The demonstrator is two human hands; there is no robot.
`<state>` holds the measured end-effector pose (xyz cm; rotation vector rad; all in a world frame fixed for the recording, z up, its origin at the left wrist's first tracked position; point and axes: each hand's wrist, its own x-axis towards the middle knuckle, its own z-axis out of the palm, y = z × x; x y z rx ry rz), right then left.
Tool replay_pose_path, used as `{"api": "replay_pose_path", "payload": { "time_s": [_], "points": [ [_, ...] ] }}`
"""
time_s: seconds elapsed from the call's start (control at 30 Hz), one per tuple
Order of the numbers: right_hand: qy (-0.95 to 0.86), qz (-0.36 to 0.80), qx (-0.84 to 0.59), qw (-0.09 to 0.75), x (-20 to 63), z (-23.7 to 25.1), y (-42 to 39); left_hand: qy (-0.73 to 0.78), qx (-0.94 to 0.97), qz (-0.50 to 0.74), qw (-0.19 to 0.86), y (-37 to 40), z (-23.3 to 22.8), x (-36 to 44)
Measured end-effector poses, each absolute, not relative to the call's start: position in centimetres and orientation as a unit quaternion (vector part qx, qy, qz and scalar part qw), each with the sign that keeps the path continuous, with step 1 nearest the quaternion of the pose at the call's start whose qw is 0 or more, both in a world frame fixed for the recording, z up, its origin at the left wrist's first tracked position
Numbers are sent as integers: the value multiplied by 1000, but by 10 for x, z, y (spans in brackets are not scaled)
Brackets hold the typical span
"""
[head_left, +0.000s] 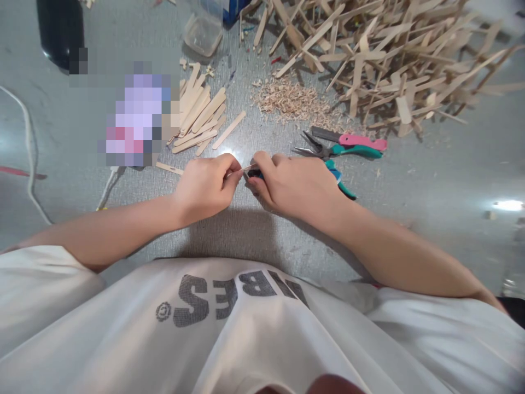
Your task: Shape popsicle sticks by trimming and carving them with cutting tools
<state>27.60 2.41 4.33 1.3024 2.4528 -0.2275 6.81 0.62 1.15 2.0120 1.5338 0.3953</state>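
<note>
My left hand (pixel 211 183) is closed in a pinch on a thin wooden stick (pixel 248 167), seen nearly edge-on between the two hands. Close beside it, my right hand (pixel 293 178) is wrapped round a small black-and-blue tool (pixel 255 173) with a metal tip. The tip meets the stick, and most of the tool is hidden under my fingers, so its exact kind does not show. Behind my right hand lie needle-nose pliers (pixel 336 150) with teal handles, jaws apart. A pink-handled tool with a dark flat blade (pixel 363 142) rests against them.
Flat wooden sticks (pixel 200 112) lie fanned out beyond my left hand. Wood shavings (pixel 293 101) and a large tangled heap of sticks (pixel 369 54) fill the far right. A clear plastic container (pixel 203 35) stands at the back. A white cable (pixel 28 131) runs along the left.
</note>
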Motion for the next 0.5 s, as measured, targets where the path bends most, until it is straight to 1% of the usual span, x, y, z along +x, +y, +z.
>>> {"api": "replay_pose_path", "payload": {
  "time_s": [0.23,0.5],
  "points": [
    [871,-91,451,175,274,45,22,550,798,130,211,3,1,66],
    [859,-88,472,175,268,42,16,555,800,122,192,0,3,69]
  ]
}}
